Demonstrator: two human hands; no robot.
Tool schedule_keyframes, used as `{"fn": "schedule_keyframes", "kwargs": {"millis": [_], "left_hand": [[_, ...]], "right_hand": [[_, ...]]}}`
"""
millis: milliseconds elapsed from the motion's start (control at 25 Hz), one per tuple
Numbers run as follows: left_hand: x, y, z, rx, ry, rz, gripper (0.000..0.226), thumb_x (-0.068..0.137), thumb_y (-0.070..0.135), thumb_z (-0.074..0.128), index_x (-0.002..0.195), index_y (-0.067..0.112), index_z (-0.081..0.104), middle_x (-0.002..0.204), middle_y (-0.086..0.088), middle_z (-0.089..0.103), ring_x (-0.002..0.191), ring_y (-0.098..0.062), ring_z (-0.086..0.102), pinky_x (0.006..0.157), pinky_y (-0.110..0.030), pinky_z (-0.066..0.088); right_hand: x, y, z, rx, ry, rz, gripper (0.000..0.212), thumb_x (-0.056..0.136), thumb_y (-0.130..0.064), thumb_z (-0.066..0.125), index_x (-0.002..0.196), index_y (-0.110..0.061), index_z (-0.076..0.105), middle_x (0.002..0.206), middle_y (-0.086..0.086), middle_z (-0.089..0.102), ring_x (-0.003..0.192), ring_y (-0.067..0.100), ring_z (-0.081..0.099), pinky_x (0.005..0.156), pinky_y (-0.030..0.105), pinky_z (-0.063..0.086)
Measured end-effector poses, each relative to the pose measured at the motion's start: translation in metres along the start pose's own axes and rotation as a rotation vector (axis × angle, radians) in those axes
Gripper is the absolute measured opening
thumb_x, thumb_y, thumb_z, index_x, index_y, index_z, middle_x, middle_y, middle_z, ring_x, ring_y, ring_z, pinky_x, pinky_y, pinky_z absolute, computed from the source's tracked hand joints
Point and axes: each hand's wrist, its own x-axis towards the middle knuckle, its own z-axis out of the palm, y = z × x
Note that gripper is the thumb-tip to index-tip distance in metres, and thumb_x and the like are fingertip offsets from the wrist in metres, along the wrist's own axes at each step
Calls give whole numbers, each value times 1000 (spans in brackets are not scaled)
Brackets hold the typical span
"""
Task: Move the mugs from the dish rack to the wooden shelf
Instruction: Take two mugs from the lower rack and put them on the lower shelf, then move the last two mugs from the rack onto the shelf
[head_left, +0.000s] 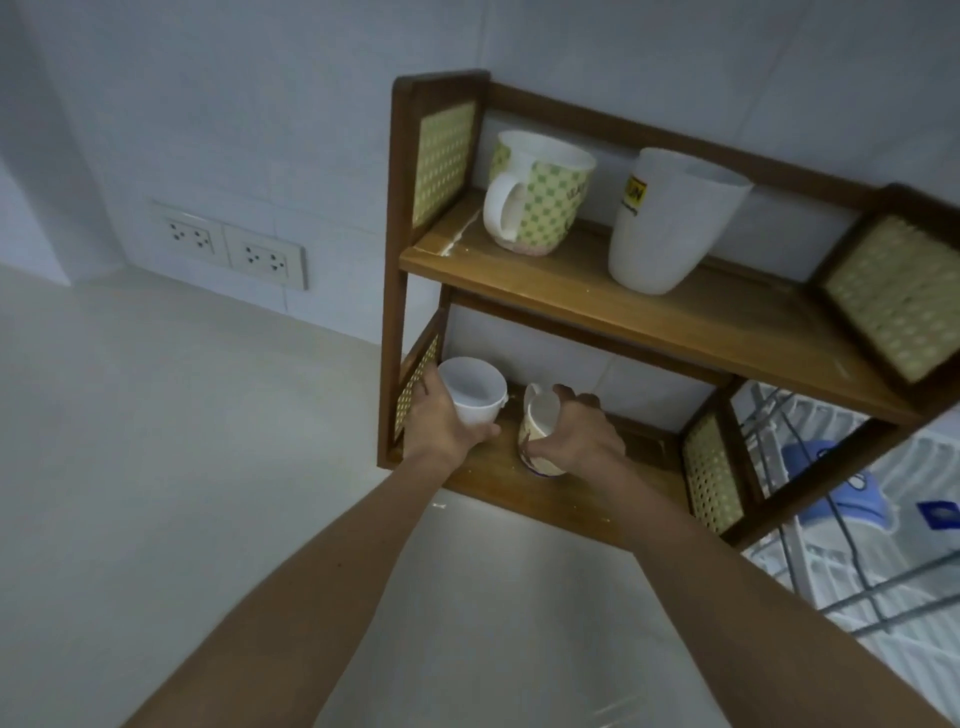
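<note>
A two-tier wooden shelf (597, 306) with woven side panels stands against the wall. On its top board sit a green-checked mug (545, 202) and a tall white cup (670, 228) with a yellow label. On the bottom board, my left hand (441, 421) grips a small white mug (475, 392) at the left end. My right hand (582, 434) grips a patterned mug (537, 431) beside it; that mug leans slightly. The wire dish rack (831, 519) lies to the right, partly behind the shelf.
A blue and white item (841, 493) rests in the dish rack. Two wall sockets (228, 244) sit at the left on the white wall. The shelf stands on a pale countertop (156, 467) that extends left and toward me.
</note>
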Motion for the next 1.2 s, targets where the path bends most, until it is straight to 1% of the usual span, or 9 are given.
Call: {"fn": "schedule_keyframes", "kwargs": {"millis": [160, 280, 440, 600, 720, 840, 1000, 1080, 1200], "left_hand": [[-16, 3, -9, -38, 1, 49, 97, 71, 25, 81, 146, 12, 22, 143, -12, 40, 132, -29, 39, 108, -45, 37], [-42, 5, -15, -81, 28, 117, 79, 79, 13, 73, 144, 9, 28, 140, -13, 45, 131, -30, 42, 104, -47, 41], [-101, 7, -15, -45, 19, 176, 59, 89, 7, 59, 142, 6, 34, 139, -15, 47, 128, -29, 46, 103, -35, 40], [-174, 25, -1, -31, -1, 322, 47, 89, 6, 57, 134, 13, 46, 133, -4, 55, 120, -18, 53, 100, -30, 44], [-232, 51, 22, -46, -19, 439, 40, 89, 8, 58, 127, 19, 52, 123, 4, 60, 110, -7, 56, 92, -19, 44], [-285, 83, 49, -2, -55, 636, 32, 88, 9, 58, 119, 18, 58, 114, 3, 63, 105, -8, 57, 87, -16, 44], [-329, 133, 87, -15, -100, 826, 30, 86, 6, 57, 114, 15, 61, 112, 2, 63, 104, -11, 57, 87, -19, 44], [-334, 156, 105, -51, -150, 819, 30, 86, 7, 56, 114, 16, 60, 113, 3, 62, 106, -11, 57, 89, -21, 44], [-315, 194, 135, -51, -253, 706, 30, 88, 11, 56, 118, 16, 56, 118, 1, 59, 109, -14, 56, 92, -25, 44]], "right_hand": [[-27, 4, -2, 42, 8, 5, 94, 74, -38, 75, 148, -23, 18, 152, 13, 23, 134, 34, 34, 105, 42, 41], [-62, 10, -3, 136, 33, -32, 83, 81, -33, 67, 148, -17, 19, 154, 12, 20, 137, 32, 29, 110, 42, 35], [-123, 26, -7, 248, 28, -114, 76, 84, -25, 61, 148, -17, 21, 160, 8, 11, 144, 27, 19, 113, 38, 29], [-195, 77, -19, 276, 187, -173, 70, 86, -26, 60, 147, -17, 26, 157, 1, 21, 141, 20, 27, 110, 33, 32], [-246, 132, -31, 215, 320, -193, 62, 84, -29, 57, 142, -21, 35, 151, -3, 32, 136, 17, 33, 103, 33, 39], [-279, 188, -48, 98, 400, -177, 55, 82, -29, 57, 135, -20, 46, 146, 0, 40, 133, 21, 38, 99, 37, 41], [-286, 265, -78, -46, 400, -44, 60, 84, -31, 59, 139, -18, 40, 152, 6, 31, 139, 26, 28, 108, 42, 31], [-279, 295, -91, -10, 362, 68, 61, 85, -31, 58, 140, -16, 37, 151, 8, 31, 138, 27, 27, 107, 43, 31], [-252, 329, -111, 172, 300, 217, 59, 86, -30, 58, 139, -15, 38, 144, 10, 40, 128, 31, 40, 98, 42, 40]]}}
